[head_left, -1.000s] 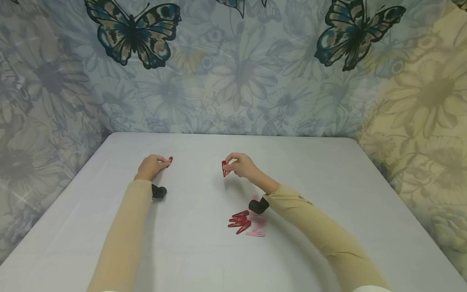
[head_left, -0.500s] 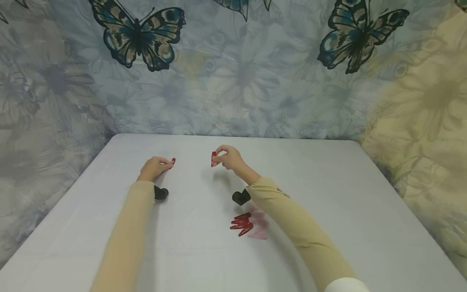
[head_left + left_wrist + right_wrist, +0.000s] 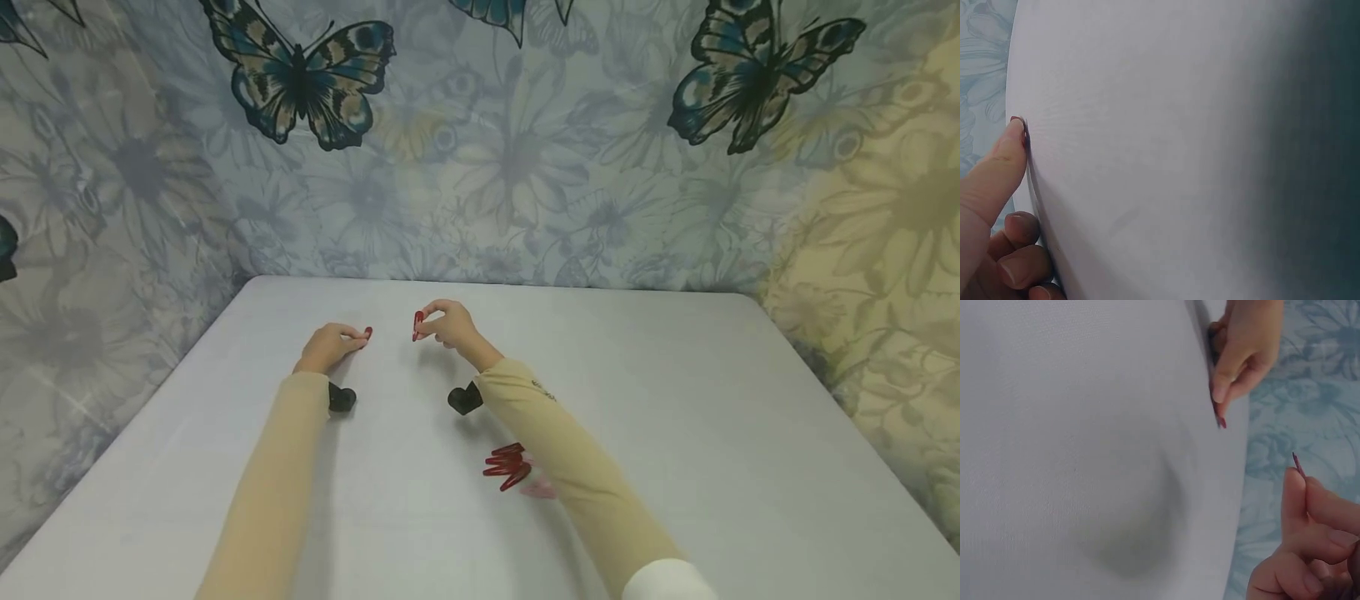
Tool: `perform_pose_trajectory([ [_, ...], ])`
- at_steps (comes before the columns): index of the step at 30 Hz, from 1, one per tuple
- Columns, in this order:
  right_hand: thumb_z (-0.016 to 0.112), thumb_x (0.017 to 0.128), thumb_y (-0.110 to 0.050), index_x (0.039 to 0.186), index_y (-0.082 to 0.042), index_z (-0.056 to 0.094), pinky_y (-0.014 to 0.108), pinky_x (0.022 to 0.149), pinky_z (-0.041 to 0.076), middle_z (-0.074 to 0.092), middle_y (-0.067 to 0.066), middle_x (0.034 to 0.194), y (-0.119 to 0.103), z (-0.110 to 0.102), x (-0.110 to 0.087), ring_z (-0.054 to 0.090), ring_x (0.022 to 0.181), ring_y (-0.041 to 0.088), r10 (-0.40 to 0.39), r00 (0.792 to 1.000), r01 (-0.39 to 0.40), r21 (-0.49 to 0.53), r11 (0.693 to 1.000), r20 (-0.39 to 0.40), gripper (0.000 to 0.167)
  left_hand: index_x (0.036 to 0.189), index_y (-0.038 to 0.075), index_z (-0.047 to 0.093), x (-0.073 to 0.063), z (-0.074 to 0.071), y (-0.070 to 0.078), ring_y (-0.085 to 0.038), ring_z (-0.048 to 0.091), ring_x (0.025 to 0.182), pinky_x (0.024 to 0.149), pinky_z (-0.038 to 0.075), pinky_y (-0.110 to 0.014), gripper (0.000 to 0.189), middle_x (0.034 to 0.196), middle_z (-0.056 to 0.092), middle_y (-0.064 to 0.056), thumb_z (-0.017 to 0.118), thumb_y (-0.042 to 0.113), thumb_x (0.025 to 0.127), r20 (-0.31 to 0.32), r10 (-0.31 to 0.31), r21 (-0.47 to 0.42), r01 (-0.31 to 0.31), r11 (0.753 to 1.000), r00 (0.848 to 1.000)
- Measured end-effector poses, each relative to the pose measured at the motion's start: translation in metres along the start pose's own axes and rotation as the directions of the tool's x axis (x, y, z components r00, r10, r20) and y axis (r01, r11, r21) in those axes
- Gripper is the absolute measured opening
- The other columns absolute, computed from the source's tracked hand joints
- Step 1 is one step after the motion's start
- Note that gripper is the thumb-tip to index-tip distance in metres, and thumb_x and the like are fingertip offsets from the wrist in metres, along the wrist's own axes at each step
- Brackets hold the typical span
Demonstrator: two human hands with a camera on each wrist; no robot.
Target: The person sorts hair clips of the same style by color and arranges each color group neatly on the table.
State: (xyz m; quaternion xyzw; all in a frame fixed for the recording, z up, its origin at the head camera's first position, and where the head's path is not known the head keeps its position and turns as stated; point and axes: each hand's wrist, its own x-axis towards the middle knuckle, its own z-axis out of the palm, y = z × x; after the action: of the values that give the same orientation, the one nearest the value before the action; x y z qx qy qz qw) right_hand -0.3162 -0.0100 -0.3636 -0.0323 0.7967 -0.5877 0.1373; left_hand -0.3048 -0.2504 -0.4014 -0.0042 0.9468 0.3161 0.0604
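In the head view my left hand (image 3: 324,347) pinches a red snap hair clip (image 3: 367,332) between thumb and finger, low over the white table at the far left. To its right, my right hand (image 3: 455,330) pinches another red snap hair clip (image 3: 417,326) by its side, held upright above the table. A short gap separates the two clips. The right wrist view shows the right hand's clip (image 3: 1298,464) edge-on at the fingertips, and the left hand (image 3: 1250,347) farther off. From the left wrist, only a sliver of the left hand's clip (image 3: 1024,130) shows by the thumb.
Several red snap clips (image 3: 508,467) lie fanned out on the table (image 3: 720,433) below the right forearm. Pink clips (image 3: 538,487) beside them are partly covered by the sleeve. A wall with butterfly prints (image 3: 517,183) rises behind the table's far edge.
My right hand has moved left with its red clip, closing much of the distance to the left hand. The left hand stays nearly in place. The right sleeve now covers more of the pink clips.
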Motion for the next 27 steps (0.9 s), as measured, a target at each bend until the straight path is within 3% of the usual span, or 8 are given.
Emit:
perform_pose_trajectory([
  [7,0.074,0.102,0.002,0.108,0.0,0.07,0.021,0.048,0.024,0.08,0.02,0.098,0.004,0.015,0.016,0.031,0.05,0.007,0.034,0.999,-0.034,-0.005,0.999,-0.043,0.007,0.129,-0.01,0.07,-0.002,-0.002,0.005,-0.054,0.043,0.145,0.116,0.037,-0.062,0.032,0.152,0.052,-0.036,0.07,0.016,0.109,-0.005,-0.019,0.004,0.019,1.0,1.0],
  [14,0.076,0.098,0.002,0.1,-0.003,0.07,0.024,0.047,0.031,0.077,0.01,0.076,0.022,0.029,0.042,0.03,0.045,0.01,0.019,0.999,-0.02,-0.014,1.0,-0.035,0.008,0.127,-0.008,0.071,0.0,0.002,-0.001,-0.052,0.046,0.144,0.115,0.039,-0.06,0.032,0.152,0.053,-0.035,0.07,0.018,0.109,-0.019,-0.042,0.003,0.042,0.999,0.999],
  [20,0.075,0.1,0.002,0.104,0.003,0.071,0.021,0.046,0.03,0.079,0.016,0.084,0.016,0.042,0.037,0.032,0.046,0.006,0.006,0.999,-0.006,0.001,1.0,-0.05,0.005,0.123,-0.007,0.073,0.006,0.003,-0.006,-0.051,0.05,0.14,0.113,0.041,-0.06,0.03,0.15,0.056,-0.033,0.071,0.02,0.109,-0.042,-0.038,0.012,0.038,0.999,0.998],
  [24,0.076,0.099,0.003,0.102,0.005,0.072,0.021,0.054,0.035,0.079,0.02,0.093,0.014,0.051,0.036,0.043,0.058,0.008,-0.045,0.996,0.039,-0.073,0.997,-0.077,0.006,0.123,-0.006,0.073,0.007,0.002,-0.006,-0.051,0.051,0.14,0.113,0.041,-0.06,0.03,0.15,0.056,-0.033,0.071,0.02,0.109,-0.04,-0.034,0.016,0.035,0.999,0.999],
  [27,0.079,0.095,0.004,0.097,0.005,0.072,0.023,0.072,0.042,0.078,0.02,0.103,0.019,0.059,0.039,0.052,0.079,0.013,-0.092,0.991,0.077,-0.142,0.987,-0.097,0.008,0.123,-0.006,0.074,0.005,0.001,-0.006,-0.052,0.051,0.139,0.112,0.042,-0.06,0.031,0.149,0.057,-0.033,0.071,0.021,0.109,-0.041,-0.03,0.021,0.03,0.999,0.999],
])
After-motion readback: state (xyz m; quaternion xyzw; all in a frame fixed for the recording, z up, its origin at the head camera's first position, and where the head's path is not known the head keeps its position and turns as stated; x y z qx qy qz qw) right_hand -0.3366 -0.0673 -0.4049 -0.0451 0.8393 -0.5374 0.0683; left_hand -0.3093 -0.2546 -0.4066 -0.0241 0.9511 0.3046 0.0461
